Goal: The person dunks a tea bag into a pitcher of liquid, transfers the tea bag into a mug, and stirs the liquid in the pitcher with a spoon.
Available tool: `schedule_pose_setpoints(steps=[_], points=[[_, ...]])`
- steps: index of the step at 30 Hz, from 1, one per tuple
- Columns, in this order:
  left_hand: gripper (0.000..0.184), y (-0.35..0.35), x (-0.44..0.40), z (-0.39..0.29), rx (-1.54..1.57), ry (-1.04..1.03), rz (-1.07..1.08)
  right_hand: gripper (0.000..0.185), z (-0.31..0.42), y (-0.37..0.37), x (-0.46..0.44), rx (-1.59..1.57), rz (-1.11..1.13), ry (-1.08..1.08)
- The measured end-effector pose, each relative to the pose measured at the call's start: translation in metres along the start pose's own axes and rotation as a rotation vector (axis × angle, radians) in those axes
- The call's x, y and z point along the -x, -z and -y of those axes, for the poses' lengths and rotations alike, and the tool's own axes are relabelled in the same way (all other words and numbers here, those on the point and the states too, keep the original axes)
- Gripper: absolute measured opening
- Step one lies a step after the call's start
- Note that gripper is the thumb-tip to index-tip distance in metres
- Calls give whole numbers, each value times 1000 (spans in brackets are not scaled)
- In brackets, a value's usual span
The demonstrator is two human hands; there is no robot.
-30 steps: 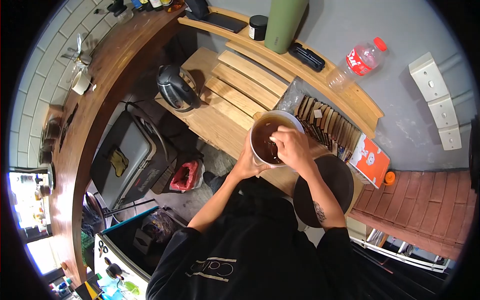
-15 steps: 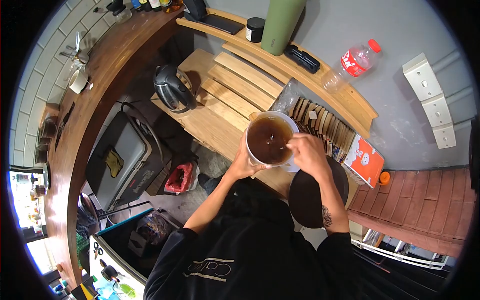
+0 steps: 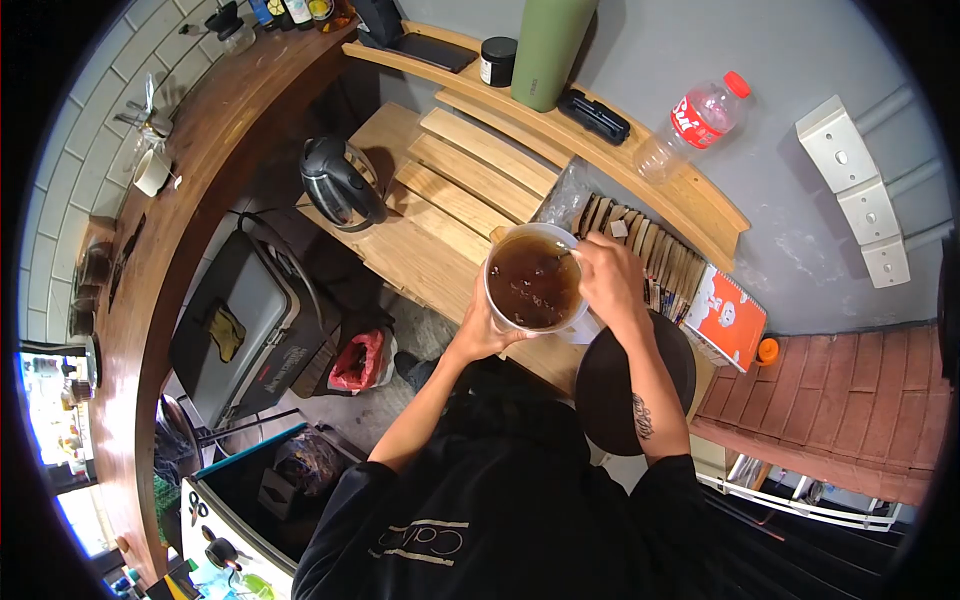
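My left hand [image 3: 482, 328] is wrapped round the left side of a whitish round tub [image 3: 540, 330], held in front of my body. Dark brown liquid [image 3: 530, 285] fills much of it, with ripples and bright reflections on its surface. At the tub's right rim, my right hand [image 3: 611, 280] is closed in a pinch over the liquid. A thin thing seems to stick out from its fingertips, too small to name. Beyond the tub stands the slatted wooden bench [image 3: 470, 165].
A black electric kettle [image 3: 340, 185] stands on the bench's left. Books [image 3: 650, 250] and an orange notebook [image 3: 727, 318] line the right, beside a dark round seat [image 3: 600, 400]. On the shelf are a green bottle [image 3: 550, 55] and a plastic bottle [image 3: 690, 125].
My right hand has swung up and back along the tub's right rim. The liquid's surface is more rippled, and the tub has shifted slightly left in view.
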State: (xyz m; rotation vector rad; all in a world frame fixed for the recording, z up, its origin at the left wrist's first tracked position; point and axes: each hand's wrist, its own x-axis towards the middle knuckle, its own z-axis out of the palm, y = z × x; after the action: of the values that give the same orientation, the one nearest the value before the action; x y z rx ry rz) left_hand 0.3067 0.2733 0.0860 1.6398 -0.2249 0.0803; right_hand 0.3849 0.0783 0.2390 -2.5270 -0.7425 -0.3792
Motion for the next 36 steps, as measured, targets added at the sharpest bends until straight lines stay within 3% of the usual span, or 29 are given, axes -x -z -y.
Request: schedule_pose_setpoints(steps=[2, 7, 13, 16, 22, 25, 28, 30, 32, 36], points=[[143, 0, 0, 3, -5, 3, 8, 6, -4, 12, 11, 13, 74, -81], [143, 0, -2, 3, 0, -27, 12, 9, 12, 2, 34, -113, 257, -53], [141, 0, 0, 9, 23, 35, 30, 4, 21, -20, 12, -311, 48, -92], [142, -2, -2, 3, 51, -11, 1, 5, 13, -8, 6, -175, -52, -61], [140, -2, -2, 5, 72, 19, 16, 2, 5, 9, 27, -9, -12, -54], [141, 0, -2, 6, 27, -3, 9, 5, 8, 6, 38, -89, 142, -25], [141, 0, -2, 8, 18, 16, 30, 6, 14, -13, 37, -293, 139, -45], [141, 0, -2, 4, 67, 29, 42, 6, 14, -19, 29, -351, 111, -84], [141, 0, -1, 9, 50, 26, 35, 5, 16, -16, 19, -312, -119, -67], [141, 0, -2, 0, 21, 6, 15, 4, 7, 0, 17, -86, -118, -121]])
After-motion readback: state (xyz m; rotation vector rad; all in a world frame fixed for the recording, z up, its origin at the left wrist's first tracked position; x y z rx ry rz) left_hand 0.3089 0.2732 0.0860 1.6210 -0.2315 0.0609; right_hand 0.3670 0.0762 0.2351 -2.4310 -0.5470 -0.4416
